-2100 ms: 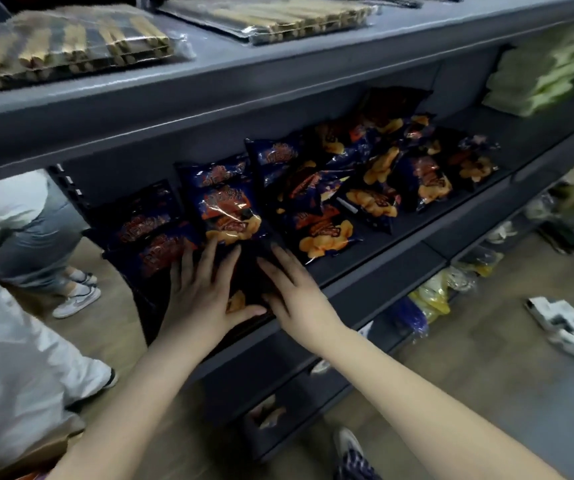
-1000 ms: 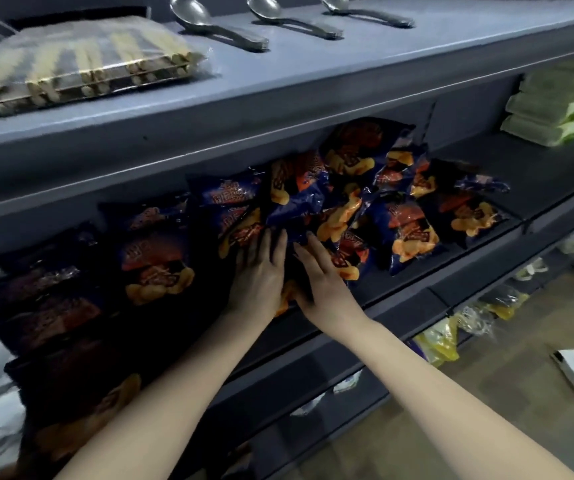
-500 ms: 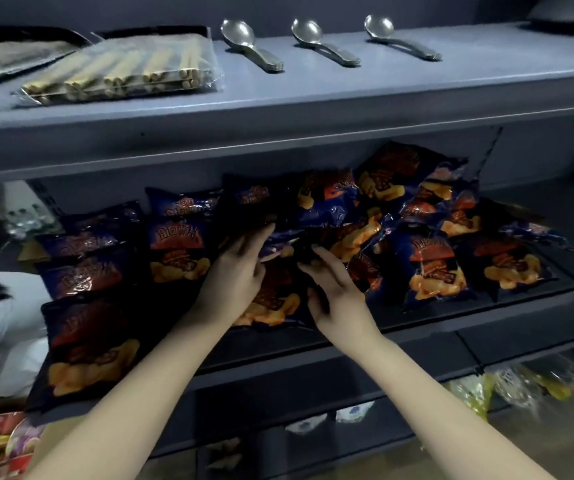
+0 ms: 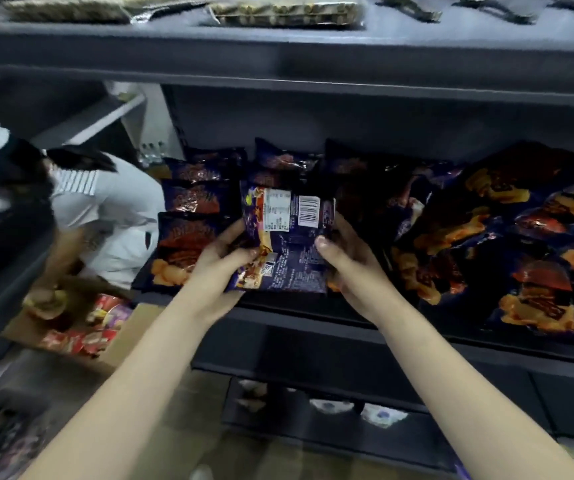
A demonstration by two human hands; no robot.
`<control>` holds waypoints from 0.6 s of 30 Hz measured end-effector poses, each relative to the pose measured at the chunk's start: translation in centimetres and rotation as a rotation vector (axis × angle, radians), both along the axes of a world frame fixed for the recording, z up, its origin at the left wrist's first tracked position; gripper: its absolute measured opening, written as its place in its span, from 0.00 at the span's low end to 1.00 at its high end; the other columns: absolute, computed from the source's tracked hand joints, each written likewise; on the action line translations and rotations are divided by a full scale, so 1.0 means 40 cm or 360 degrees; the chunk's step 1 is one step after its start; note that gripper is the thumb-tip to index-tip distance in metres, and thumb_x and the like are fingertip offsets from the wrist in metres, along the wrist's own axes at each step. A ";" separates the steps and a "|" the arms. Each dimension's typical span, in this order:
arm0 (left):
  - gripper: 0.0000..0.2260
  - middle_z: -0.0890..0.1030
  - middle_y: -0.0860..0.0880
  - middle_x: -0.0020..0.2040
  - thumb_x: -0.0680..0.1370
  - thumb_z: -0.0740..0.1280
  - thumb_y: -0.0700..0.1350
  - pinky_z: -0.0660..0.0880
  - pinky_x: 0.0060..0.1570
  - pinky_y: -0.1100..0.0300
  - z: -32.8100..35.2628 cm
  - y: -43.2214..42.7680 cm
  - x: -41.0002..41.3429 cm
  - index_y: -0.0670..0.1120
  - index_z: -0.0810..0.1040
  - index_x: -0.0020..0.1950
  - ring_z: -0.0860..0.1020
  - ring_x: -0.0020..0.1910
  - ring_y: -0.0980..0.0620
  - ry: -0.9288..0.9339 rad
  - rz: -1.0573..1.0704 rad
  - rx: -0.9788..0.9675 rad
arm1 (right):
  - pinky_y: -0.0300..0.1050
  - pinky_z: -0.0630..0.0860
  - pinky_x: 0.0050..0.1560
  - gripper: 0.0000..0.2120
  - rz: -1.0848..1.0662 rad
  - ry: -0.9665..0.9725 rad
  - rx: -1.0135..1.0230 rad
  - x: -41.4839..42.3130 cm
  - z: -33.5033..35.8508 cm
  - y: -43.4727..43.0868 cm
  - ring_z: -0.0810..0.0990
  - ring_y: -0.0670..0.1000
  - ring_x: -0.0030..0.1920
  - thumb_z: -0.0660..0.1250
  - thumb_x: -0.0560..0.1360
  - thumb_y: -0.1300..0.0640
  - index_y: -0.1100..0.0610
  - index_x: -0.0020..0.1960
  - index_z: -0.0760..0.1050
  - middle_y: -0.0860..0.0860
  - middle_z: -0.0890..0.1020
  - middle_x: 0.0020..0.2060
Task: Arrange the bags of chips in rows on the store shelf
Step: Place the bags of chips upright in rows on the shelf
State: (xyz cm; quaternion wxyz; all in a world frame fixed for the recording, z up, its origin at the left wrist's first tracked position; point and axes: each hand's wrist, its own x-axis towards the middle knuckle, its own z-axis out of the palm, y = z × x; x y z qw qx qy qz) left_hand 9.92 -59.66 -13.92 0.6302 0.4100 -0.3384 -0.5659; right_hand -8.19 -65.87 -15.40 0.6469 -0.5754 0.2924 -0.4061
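Note:
I hold one dark blue chip bag [image 4: 287, 237] with its back side and barcode toward me, just above the front of the grey shelf [image 4: 313, 323]. My left hand [image 4: 221, 268] grips its left edge, thumb on top. My right hand [image 4: 351, 261] grips its right edge. A column of chip bags [image 4: 188, 233] lies face up on the shelf to the left. A loose heap of the same bags [image 4: 507, 247] covers the shelf on the right. More bags [image 4: 285, 161] lie at the back, behind the held one.
The upper shelf [image 4: 285, 53] overhangs close above, carrying wrapped wafer rolls [image 4: 285, 8] and spoons [image 4: 406, 6]. A person in a white shirt [image 4: 105, 216] crouches at the left beside a cardboard box of red packets [image 4: 84, 327]. Lower shelves [image 4: 347, 410] hold small items.
Both hands went from pressing flat on the bags to lifting one bag and turning its back toward me. The view shifted left and down.

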 end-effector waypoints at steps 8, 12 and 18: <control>0.23 0.82 0.41 0.54 0.73 0.64 0.35 0.79 0.41 0.57 -0.071 0.046 0.074 0.45 0.69 0.68 0.82 0.48 0.47 0.0064 0.0036 0.0186 | 0.54 0.76 0.60 0.31 0.0072 -0.0068 0.0359 0.084 -0.029 0.011 0.79 0.55 0.58 0.74 0.63 0.63 0.56 0.65 0.71 0.55 0.81 0.57; 0.19 0.81 0.50 0.56 0.74 0.64 0.34 0.77 0.50 0.60 -0.049 0.047 0.112 0.51 0.72 0.62 0.80 0.55 0.52 -0.0310 0.0151 0.0073 | 0.49 0.77 0.57 0.24 -0.0328 -0.0046 0.0115 0.105 0.003 0.007 0.81 0.53 0.55 0.73 0.66 0.71 0.56 0.59 0.74 0.54 0.82 0.53; 0.20 0.77 0.48 0.63 0.73 0.70 0.48 0.74 0.61 0.50 -0.015 0.051 0.085 0.51 0.72 0.64 0.77 0.61 0.47 -0.0298 0.0023 0.0055 | 0.28 0.69 0.52 0.21 -0.1036 0.0470 -0.1271 0.141 0.003 0.023 0.75 0.44 0.51 0.71 0.67 0.67 0.50 0.54 0.71 0.52 0.77 0.50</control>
